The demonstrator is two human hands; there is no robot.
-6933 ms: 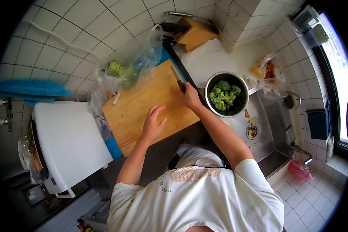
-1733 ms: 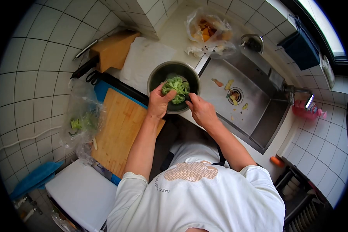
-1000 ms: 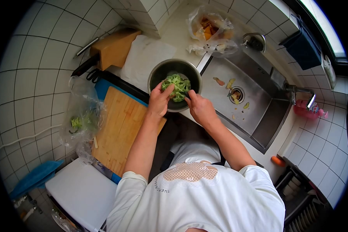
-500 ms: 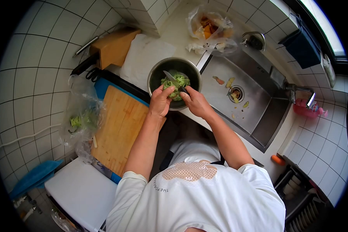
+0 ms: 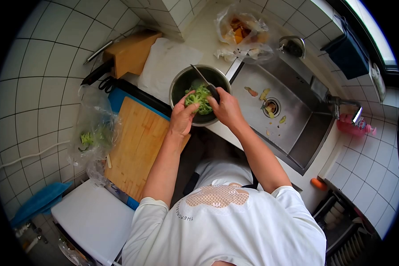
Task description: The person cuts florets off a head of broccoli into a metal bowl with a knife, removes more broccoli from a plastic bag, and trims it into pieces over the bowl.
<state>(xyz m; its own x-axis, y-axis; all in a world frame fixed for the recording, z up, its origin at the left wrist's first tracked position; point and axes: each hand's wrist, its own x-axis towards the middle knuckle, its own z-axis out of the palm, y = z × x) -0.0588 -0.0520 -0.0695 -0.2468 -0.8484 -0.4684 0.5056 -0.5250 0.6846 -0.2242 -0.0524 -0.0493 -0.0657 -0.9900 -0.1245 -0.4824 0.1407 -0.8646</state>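
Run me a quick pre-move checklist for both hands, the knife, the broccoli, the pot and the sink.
1. Left hand holding broccoli: ok.
2. Right hand on the handle of the knife: ok.
3. Blade apart from left fingers: ok, its tip points away.
4. Broccoli over the pot: ok.
5. Pot base fully supported: cannot tell, the base is hidden.
6. Sink free of scraps: not ok, peels lie near the drain.

White tiles with dark joints covered the walls (image 5: 31, 102). Daylight entered through a dark-framed window (image 5: 379, 31) at the upper right. A steel sink (image 5: 275, 128) was set into the pale counter (image 5: 204, 37), and a white-topped unit (image 5: 93, 217) stood lower left.
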